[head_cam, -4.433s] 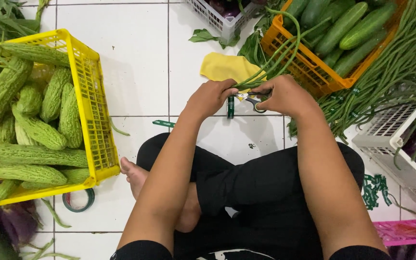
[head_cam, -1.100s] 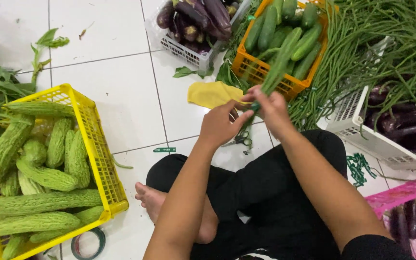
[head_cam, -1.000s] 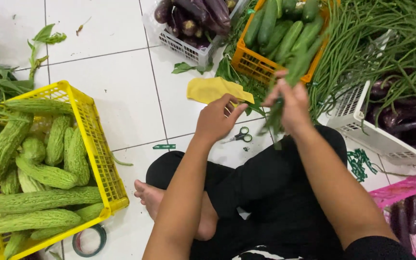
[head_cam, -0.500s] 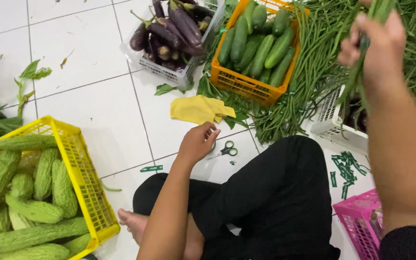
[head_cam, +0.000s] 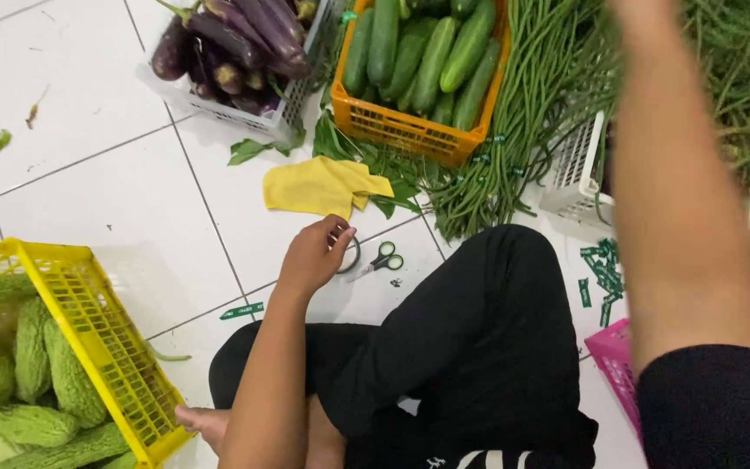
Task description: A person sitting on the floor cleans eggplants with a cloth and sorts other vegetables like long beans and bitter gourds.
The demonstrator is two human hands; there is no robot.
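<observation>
My left hand [head_cam: 314, 256] is low over the white tiled floor, fingers curled on the edge of a small grey tape ring [head_cam: 353, 258]. Small green-handled scissors [head_cam: 381, 259] lie just to its right, and a yellow cloth [head_cam: 323, 185] lies just beyond. My right forearm [head_cam: 679, 200] is raised across the right side; its hand is cut off by the top edge, over a heap of long green beans [head_cam: 514, 130]. I sit on the floor in black trousers [head_cam: 470, 339].
An orange crate [head_cam: 410, 139] of cucumbers [head_cam: 418, 43] and a white basket [head_cam: 219, 108] of purple eggplants stand at the back. A yellow crate [head_cam: 88, 321] of bitter gourds is at left. A white basket [head_cam: 575, 169], green tape pieces [head_cam: 605, 274] and a pink basket [head_cam: 609, 360] are at right.
My right hand lifted a bundle of long beans up and to the right, out of the top of the view. My left hand dropped to the floor by the scissors.
</observation>
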